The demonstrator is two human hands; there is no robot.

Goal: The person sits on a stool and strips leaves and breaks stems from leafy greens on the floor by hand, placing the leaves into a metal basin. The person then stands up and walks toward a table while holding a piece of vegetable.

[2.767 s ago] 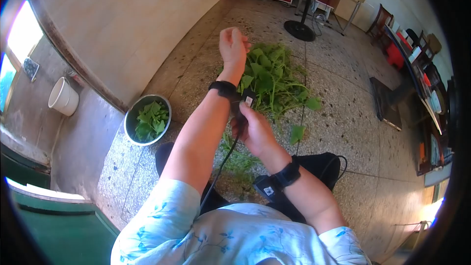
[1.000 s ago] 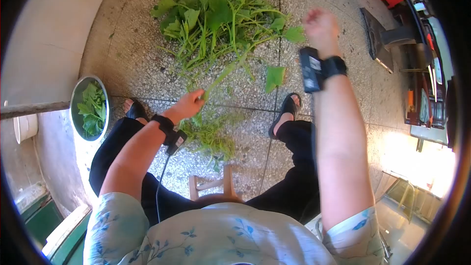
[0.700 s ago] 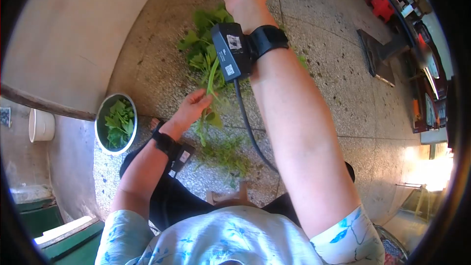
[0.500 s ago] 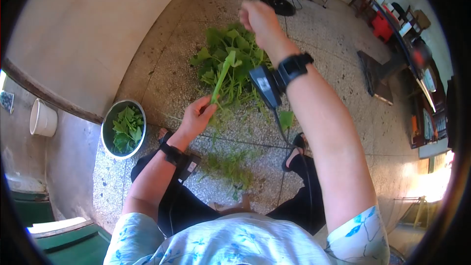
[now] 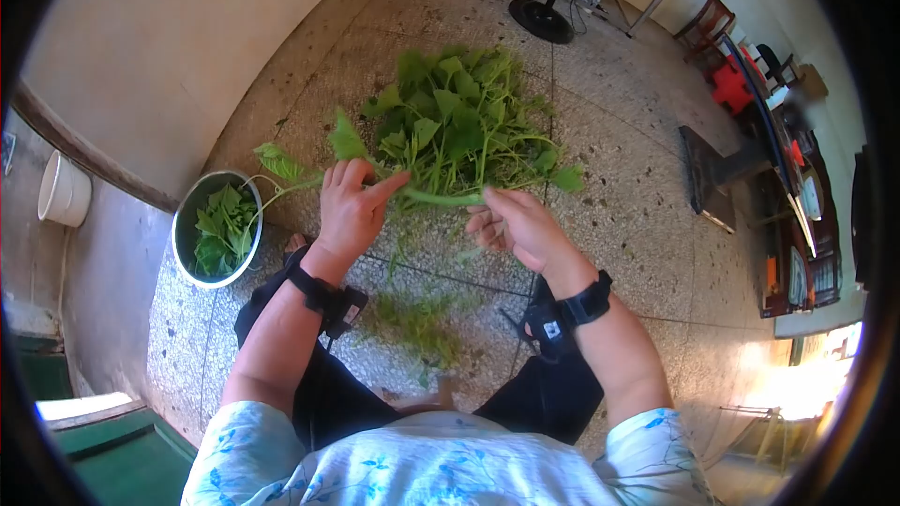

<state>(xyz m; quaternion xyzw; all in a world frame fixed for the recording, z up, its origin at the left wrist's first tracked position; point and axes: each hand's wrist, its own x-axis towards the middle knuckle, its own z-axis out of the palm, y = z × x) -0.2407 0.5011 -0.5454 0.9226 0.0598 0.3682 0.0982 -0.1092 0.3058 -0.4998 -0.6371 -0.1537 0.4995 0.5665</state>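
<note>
A green leafy vine stem [image 5: 445,198] stretches sideways between my hands, its leaves hanging out to the left. My left hand [image 5: 349,206] is closed around the leafy part. At the stem's right end, my right hand [image 5: 521,230] pinches it between thumb and forefinger, the other fingers loosely curled. Just beyond them a pile of leafy green vines [image 5: 455,98] lies on the floor. To the left stands a metal bowl [image 5: 178,245] with picked leaves [image 5: 223,225] inside. Thin green peelings [image 5: 412,328] are scattered on the floor between my feet.
A white bucket [image 5: 66,189] is by the wall at far left. The round base of a stand [image 5: 541,22] rests on the floor ahead. On the right are a large screen on a stand [image 5: 717,173], a wooden chair [image 5: 708,23] and a red object [image 5: 731,84].
My right hand has come down from high above the pile to the stem's end. The stem in my left hand has turned from upright to level.
</note>
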